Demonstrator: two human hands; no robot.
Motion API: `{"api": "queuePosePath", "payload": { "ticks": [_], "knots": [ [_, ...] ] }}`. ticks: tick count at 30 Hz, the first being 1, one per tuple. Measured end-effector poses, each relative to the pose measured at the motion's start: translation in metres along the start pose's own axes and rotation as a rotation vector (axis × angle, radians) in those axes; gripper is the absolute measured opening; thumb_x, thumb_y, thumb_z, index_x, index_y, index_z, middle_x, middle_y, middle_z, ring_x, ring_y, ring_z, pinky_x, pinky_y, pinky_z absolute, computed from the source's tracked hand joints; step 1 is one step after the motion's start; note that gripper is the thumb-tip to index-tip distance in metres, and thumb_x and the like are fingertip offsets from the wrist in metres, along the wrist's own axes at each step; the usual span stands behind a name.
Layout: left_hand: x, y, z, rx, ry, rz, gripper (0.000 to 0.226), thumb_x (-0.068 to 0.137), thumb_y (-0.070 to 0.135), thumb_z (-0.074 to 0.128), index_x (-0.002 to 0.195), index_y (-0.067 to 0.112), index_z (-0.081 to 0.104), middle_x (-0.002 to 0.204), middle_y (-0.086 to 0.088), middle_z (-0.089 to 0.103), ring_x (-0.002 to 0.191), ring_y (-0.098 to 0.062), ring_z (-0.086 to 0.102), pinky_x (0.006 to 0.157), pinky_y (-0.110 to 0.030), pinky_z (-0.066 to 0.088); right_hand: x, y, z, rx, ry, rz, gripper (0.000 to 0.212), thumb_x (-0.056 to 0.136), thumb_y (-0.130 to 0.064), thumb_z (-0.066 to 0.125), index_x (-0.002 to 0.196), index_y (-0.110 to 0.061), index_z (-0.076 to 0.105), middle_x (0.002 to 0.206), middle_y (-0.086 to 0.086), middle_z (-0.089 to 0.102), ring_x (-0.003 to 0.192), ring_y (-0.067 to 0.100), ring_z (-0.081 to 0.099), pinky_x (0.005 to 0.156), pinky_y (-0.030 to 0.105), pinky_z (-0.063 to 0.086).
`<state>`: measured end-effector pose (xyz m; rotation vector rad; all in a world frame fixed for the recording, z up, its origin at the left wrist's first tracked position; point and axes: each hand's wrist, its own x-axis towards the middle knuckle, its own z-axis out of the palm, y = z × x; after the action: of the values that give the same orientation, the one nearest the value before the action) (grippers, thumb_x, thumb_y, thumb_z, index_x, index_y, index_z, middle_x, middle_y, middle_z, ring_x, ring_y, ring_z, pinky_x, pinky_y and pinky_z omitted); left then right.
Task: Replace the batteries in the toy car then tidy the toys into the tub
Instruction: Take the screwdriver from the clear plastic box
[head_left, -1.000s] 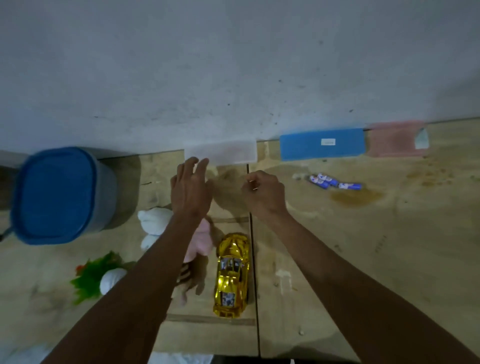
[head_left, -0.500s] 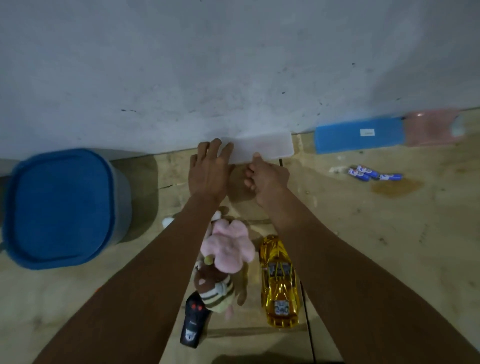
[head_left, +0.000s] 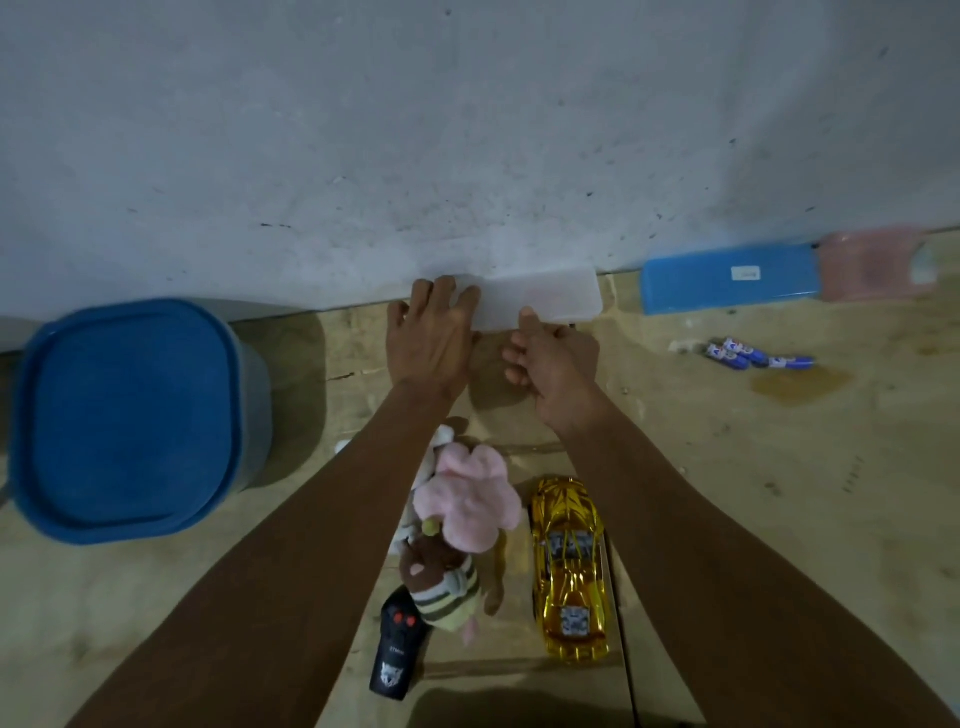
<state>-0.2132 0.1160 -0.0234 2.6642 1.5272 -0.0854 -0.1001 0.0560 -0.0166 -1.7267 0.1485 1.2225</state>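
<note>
Grey wall behind, worn wooden desk (head_left: 779, 493) in front of us. Our left hand (head_left: 428, 340) lies flat, fingers (head_left: 447, 291) straight and slightly spread, tips on the left end of a translucent white case (head_left: 545, 299) that lies against the wall; we judge it steadies the case. Our right hand (head_left: 556, 364) sits just nearer than the case's front edge, thumb tip touching it, other fingers curled; whether they hold anything, we cannot tell. Likely prying the case open. Right of the fingers, apart: loose batteries (head_left: 753, 356), a blue case (head_left: 727, 278) and a pink case (head_left: 872, 262) along the wall. Nearer us than the fingers, between our forearms: gold toy car (head_left: 569, 566) upright, untouched, beside plush toys (head_left: 462, 525) and a black remote (head_left: 397, 644). Far left of the fingers, the tub (head_left: 130, 415), blue lid on, so tidying not started.
</note>
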Motion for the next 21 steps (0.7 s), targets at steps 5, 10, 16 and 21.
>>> {"api": "queuePosePath", "payload": {
  "ticks": [5, 10, 16, 21],
  "knots": [
    [-0.007, 0.003, -0.003, -0.007, 0.097, -0.042, 0.071, 0.074, 0.018, 0.082, 0.137, 0.017, 0.050, 0.138, -0.013, 0.053, 0.121, -0.035, 0.052, 0.088, -0.046, 0.048, -0.005, -0.033, -0.002, -0.117, -0.025, -0.055, 0.022, 0.091, -0.033, 0.072, 0.087, -0.012, 0.068, 0.075, 0.003, 0.074, 0.057, 0.011, 0.071, 0.048, 0.024, 0.051],
    [-0.017, -0.002, 0.001, 0.059, 0.217, -0.003, 0.075, 0.073, 0.027, 0.085, 0.139, 0.024, 0.050, 0.144, -0.014, 0.048, 0.128, -0.035, 0.042, 0.089, -0.047, 0.045, 0.004, -0.060, -0.016, -0.385, -0.179, -0.276, 0.012, 0.091, -0.013, 0.067, 0.100, -0.020, 0.069, 0.094, 0.001, 0.075, 0.076, 0.010, 0.073, 0.065, 0.027, 0.060],
    [-0.019, -0.005, 0.003, 0.056, 0.208, -0.046, 0.091, 0.075, 0.033, 0.086, 0.150, 0.017, 0.037, 0.146, -0.010, 0.049, 0.128, -0.032, 0.047, 0.093, -0.046, 0.047, 0.023, -0.040, -0.019, -0.897, -0.145, -0.825, 0.020, 0.090, -0.002, 0.062, 0.105, -0.012, 0.071, 0.107, 0.007, 0.072, 0.097, 0.023, 0.069, 0.088, 0.034, 0.056],
    [-0.017, -0.008, 0.002, 0.063, 0.207, -0.011, 0.086, 0.076, 0.036, 0.084, 0.149, 0.016, 0.043, 0.146, -0.011, 0.050, 0.128, -0.035, 0.048, 0.093, -0.048, 0.048, 0.022, -0.026, -0.011, -1.291, -0.116, -0.936, 0.041, 0.090, 0.002, 0.060, 0.124, -0.020, 0.067, 0.122, 0.006, 0.067, 0.110, 0.029, 0.064, 0.083, 0.040, 0.056]
  ]
}}
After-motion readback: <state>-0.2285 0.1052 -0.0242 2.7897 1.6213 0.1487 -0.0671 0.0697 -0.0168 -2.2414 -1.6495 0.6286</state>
